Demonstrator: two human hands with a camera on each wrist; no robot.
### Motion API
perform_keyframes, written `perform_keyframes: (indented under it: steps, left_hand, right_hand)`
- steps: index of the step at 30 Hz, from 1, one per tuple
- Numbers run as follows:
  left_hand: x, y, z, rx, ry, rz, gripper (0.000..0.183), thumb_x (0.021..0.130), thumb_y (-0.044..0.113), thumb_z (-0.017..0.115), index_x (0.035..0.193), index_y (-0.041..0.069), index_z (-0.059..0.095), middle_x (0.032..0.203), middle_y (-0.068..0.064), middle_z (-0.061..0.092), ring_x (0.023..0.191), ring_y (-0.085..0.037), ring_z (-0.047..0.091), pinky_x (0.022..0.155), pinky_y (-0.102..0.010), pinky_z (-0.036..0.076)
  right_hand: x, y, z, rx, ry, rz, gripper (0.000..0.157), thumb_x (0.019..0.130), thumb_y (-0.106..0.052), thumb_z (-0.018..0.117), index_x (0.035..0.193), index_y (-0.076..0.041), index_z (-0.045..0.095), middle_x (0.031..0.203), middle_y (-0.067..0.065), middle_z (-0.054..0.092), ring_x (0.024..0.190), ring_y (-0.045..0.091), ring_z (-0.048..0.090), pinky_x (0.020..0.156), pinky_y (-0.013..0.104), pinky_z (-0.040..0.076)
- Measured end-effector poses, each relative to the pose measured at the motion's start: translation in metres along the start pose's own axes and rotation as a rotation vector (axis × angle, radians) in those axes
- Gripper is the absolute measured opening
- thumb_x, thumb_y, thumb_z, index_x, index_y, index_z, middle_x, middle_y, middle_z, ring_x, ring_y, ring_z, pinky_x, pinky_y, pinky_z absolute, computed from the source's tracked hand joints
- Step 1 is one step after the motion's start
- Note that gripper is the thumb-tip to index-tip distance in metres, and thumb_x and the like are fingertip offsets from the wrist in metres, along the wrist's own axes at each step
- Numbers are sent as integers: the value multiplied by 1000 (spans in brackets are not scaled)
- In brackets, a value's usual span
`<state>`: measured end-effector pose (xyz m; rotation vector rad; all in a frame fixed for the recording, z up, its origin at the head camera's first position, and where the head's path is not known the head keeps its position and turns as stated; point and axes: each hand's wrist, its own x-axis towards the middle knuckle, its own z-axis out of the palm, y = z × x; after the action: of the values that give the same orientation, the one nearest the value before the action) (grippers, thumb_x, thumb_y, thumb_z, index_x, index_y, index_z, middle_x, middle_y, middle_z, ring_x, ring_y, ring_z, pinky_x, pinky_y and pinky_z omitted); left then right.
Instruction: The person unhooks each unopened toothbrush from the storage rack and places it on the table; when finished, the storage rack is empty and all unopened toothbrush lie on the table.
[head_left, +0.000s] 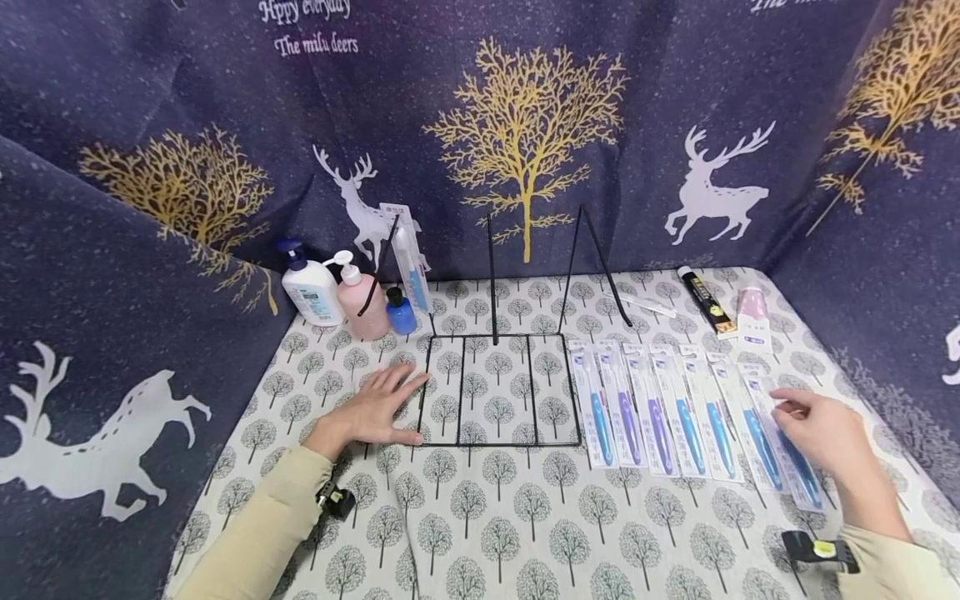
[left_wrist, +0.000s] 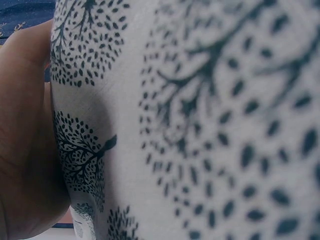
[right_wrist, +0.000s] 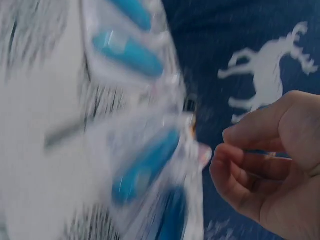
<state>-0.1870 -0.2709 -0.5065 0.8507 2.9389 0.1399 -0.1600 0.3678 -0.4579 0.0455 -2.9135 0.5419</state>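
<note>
I see my left hand lying flat on the tree-print tablecloth, fingers straight and spread, holding nothing; its fingertips touch the left edge of a black wire rack that lies on the cloth with thin rods rising at the back. My right hand hovers over the rightmost packaged toothbrush, fingers loosely curled. The right wrist view is blurred, and I cannot tell whether the fingers are touching the packet or gripping it.

That packet ends a row of toothbrush packets lying side by side just right of the rack, each a clear blister with a blue or purple brush inside. One more packet leans upright at the rack's far left rod.

Behind my left hand stand three bottles: a white pump bottle, a pink pump bottle and a small blue bottle; I cannot see their contents. At the far right lie a black tube and a pink tube.
</note>
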Motion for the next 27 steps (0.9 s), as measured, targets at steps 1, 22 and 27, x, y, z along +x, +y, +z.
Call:
perform_keyframes:
  steps: [1, 22, 27]
  left_hand:
    - [0, 0, 0, -1, 1, 0, 104, 67, 80, 47, 147, 22, 16, 152, -14, 9, 138, -36, 12, 111, -57, 13]
    - [-1, 4, -3, -20, 2, 2, 104, 67, 78, 50, 147, 20, 18, 152, -15, 12, 137, -38, 14, 110, -58, 15]
    - [-1, 1, -2, -2, 11, 2, 105, 67, 79, 50, 147, 20, 18, 152, -15, 13, 137, -38, 15, 110, -58, 16]
  right_hand:
    - [1, -7, -1, 14, 19, -22, 29, 81, -15, 59, 107, -2, 63, 80, 13, 68, 61, 12, 58, 54, 34, 40]
    - [37, -208, 30, 668, 19, -529, 37, 79, 2, 66, 116, -1, 60, 95, 14, 68, 83, 20, 64, 77, 25, 54]
    - [47, -260, 27, 720, -43, -648, 36, 79, 4, 64, 114, 6, 57, 99, 21, 66, 85, 30, 64, 78, 39, 55]
